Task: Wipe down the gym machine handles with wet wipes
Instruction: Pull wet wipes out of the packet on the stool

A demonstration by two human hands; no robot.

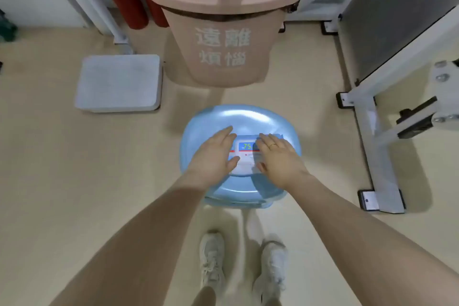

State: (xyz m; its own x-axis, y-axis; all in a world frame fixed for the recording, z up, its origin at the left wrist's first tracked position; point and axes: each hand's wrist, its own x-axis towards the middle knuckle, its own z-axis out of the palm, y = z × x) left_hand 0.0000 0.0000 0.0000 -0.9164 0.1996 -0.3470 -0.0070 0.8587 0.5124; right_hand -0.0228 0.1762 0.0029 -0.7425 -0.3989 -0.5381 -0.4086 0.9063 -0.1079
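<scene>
A white pack of wet wipes (246,154) with a blue "75" label and a red stripe lies on top of a blue water jug (238,119) that stands on the floor in front of me. My left hand (216,154) hovers flat at the pack's left edge with its fingers apart. My right hand (278,156), which wears a ring, lies over the pack's right side with its fingers spread. Neither hand is closed around the pack. No machine handle is in view.
A pink swing-lid bin (223,52) with white characters stands just behind the jug. A white bathroom scale (119,83) lies on the floor to the left. The white frame of a gym machine (380,131) runs along the right. My two shoes (212,263) are below.
</scene>
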